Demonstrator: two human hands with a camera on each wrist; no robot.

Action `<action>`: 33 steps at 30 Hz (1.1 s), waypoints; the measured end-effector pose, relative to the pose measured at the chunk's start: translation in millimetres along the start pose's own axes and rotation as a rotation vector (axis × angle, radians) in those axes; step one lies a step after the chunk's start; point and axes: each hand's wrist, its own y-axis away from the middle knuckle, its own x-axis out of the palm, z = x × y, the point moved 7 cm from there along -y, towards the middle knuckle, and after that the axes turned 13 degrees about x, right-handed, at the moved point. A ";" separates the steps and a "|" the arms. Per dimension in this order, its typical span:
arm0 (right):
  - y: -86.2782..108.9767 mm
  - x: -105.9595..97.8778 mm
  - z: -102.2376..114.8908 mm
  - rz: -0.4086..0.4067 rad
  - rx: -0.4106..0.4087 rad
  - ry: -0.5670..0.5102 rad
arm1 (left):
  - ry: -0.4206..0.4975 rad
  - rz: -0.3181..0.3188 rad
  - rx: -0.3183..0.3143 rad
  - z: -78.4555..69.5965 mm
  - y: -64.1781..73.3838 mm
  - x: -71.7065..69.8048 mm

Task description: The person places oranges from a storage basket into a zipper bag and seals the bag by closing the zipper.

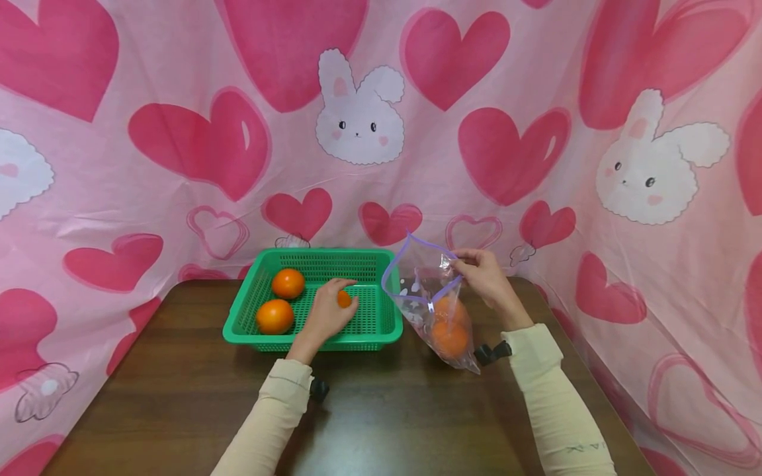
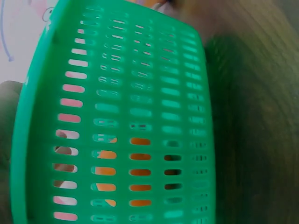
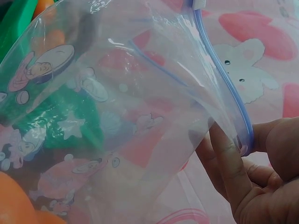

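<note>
In the head view my left hand [image 1: 331, 309] is inside the green basket [image 1: 389, 330], its thumb and fingers curved round an orange [image 1: 344, 299] that the hand partly covers. Two more oranges, one behind [image 1: 288, 283] and one nearer [image 1: 275, 317], lie at the basket's left side. My right hand [image 1: 483, 277] pinches the rim of a clear zip bag [image 1: 417, 291] with a purple zip edge, whose mouth gapes toward the basket. Oranges [image 1: 450, 338] sit low in the bag. The right wrist view shows thumb and fingers on the zip edge [image 3: 238, 112].
The basket's slotted wall [image 2: 117, 107] fills most of the left wrist view. Everything stands on a dark wooden table [image 1: 381, 410]. A pink curtain [image 1: 369, 185] with hearts and rabbits hangs behind and beside it. Dark wrist cameras sit at the left wrist [image 1: 319, 389] and right wrist [image 1: 493, 353].
</note>
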 end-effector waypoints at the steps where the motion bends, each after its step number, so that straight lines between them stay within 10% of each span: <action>1: -0.3 -0.1 0.2 -0.002 -0.002 0.002 | -0.005 0.010 -0.012 1.9 0.6 0.7; 33: -1.7 1.5 -0.5 0.012 -0.006 -0.026 | -0.201 0.336 -0.191 34.9 6.3 21.4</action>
